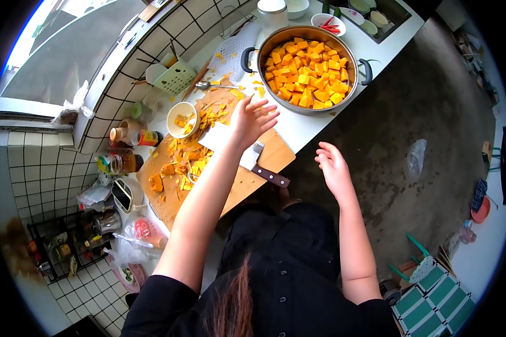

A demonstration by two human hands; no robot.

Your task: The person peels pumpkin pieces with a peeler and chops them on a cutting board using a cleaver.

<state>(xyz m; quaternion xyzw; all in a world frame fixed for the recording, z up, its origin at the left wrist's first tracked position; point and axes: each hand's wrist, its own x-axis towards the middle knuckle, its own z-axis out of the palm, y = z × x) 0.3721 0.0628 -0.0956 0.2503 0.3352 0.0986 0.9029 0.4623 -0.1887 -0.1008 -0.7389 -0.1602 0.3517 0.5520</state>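
My left hand (252, 119) is over the wooden cutting board (272, 150), fingers apart and holding nothing. Beneath it lies a cleaver (271, 175) with a dark handle, its blade flat on the board. Orange peels and scraps (199, 163) are scattered beside the blade, around a small white bowl (183, 119) with orange bits inside. My right hand (333, 165) hangs in the air beyond the counter's edge, empty, its fingers loosely spread. A large steel pot (351, 95) at the back holds many orange cubes (306, 73).
A spoon (208, 85) lies behind the board. Jars (126, 163) and a phone (122, 194) are at the left. A green basket (176, 78) stands by the tiled wall; a bowl of red peppers (328, 24) is behind the pot.
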